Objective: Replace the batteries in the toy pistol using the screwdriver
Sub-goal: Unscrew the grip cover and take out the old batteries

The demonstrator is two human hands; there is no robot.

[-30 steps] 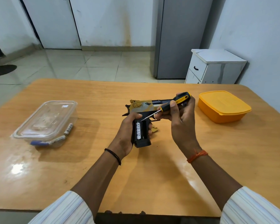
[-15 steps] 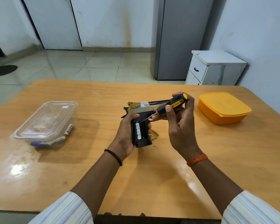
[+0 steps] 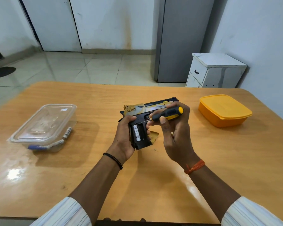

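Head view. The left hand (image 3: 126,136) is gripping the pistol (image 3: 147,115) by its grip, fingers curled round it, holding it above the middle of the table (image 3: 153,185). The pistol's long axis is lying roughly level and across the view, rising slightly to the right; the muzzle is pointing right and a little away, the hammer end left. The grip is pointing down toward the person, its side open, with a battery (image 3: 136,132) showing lengthwise inside.

The right hand (image 3: 175,132) is pinching the screwdriver (image 3: 166,115) by its black-and-yellow handle. The tool's axis is running nearly parallel to the barrel, butt end right, thin shaft pointing left and slightly down at the top of the grip; I cannot tell whether the tip is touching.

A gold cover piece (image 3: 153,136) is lying on the table just behind the grip. A clear box (image 3: 44,126) is sitting far left, an orange box (image 3: 224,111) far right, both lidded.
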